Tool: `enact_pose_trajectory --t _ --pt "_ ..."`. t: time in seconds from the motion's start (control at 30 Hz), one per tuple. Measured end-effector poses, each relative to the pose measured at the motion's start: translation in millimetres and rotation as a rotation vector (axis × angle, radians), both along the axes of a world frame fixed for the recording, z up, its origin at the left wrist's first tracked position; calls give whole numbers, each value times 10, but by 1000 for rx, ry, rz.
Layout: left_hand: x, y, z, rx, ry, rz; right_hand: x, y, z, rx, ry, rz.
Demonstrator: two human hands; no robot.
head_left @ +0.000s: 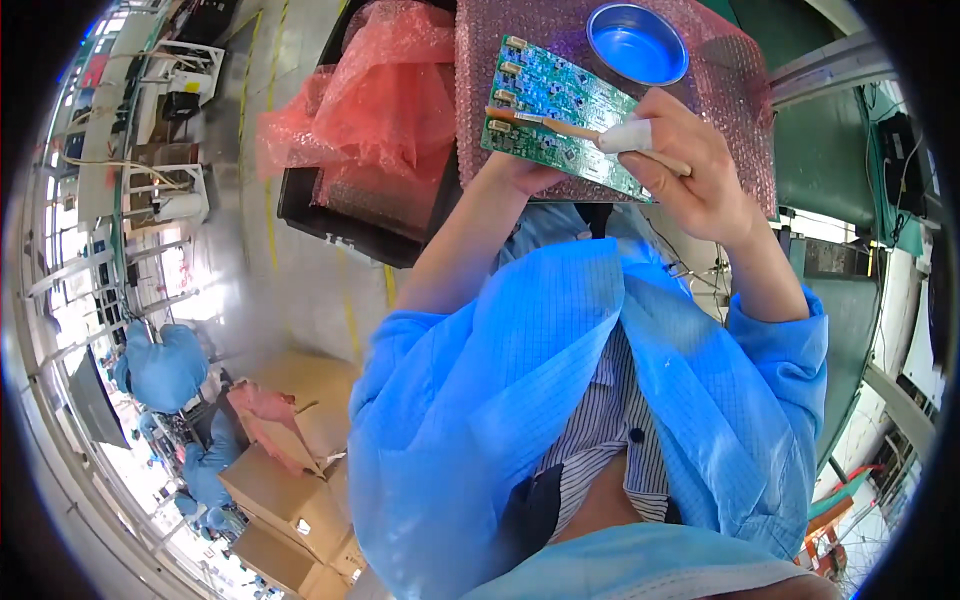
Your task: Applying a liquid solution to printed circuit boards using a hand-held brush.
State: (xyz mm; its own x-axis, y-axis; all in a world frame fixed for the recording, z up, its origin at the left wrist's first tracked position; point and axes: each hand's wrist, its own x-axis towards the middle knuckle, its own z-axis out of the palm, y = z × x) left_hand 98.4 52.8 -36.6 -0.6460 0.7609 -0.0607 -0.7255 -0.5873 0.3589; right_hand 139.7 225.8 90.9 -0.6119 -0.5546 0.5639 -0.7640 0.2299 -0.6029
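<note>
Circuit board: green, component side up, over the near part of the surface, which is covered with pink bubble wrap. Left hand has the board at its near edge, toward the left end; fingers hidden beneath, so their spread cannot be told. Right hand is closed on the wooden handle of a brush, thumb and fingers pinching it; white wrap on one finger.

Reasons (judged): hold from below probably keeps the upper face unobstructed; pinch well back from the bristles likely gives fine control. Bristles lie over the left-end connectors; contact not certain. Bubble wrap presumably cushions. Blue-lit bowl sits just beyond the board, apparently within easy reach of the right hand; contents unclear.

Edges: board's right corner comes close to the surface's near edge. Black bin borders on the left, metal bar on the right. Sideways room seems greater right of the bowl; forward travel is limited by its rim.
</note>
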Motion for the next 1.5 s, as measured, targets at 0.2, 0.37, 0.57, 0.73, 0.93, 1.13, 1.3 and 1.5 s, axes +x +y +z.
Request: enact_pose_trajectory --t 0.2,0.37,0.57,0.73,0.93,1.13,1.3,1.5 --pt "11 -18 47 -97 96 27 5 -3 6 5 -73 -28" --pt "-43 -32 -166 -125 -3 85 48 15 -27 -174 -523 -207" --pt "-10 -36 -32 -67 -22 140 36 91 -59 -444 -681 -314" --pt "10 -13 -21 -169 46 155 44 4 -108 -567 -677 -340" --pt "-16 -67 -124 -82 -27 41 121 51 10 -448 -709 -293" --pt "-4 -20 -126 -54 67 120 111 -70 -12 -321 174 36" --pt "-17 -6 -14 -14 11 60 102 -147 19 -155 283 161" --pt "-13 -22 17 -55 -29 20 85 -146 -25 -60 335 164"
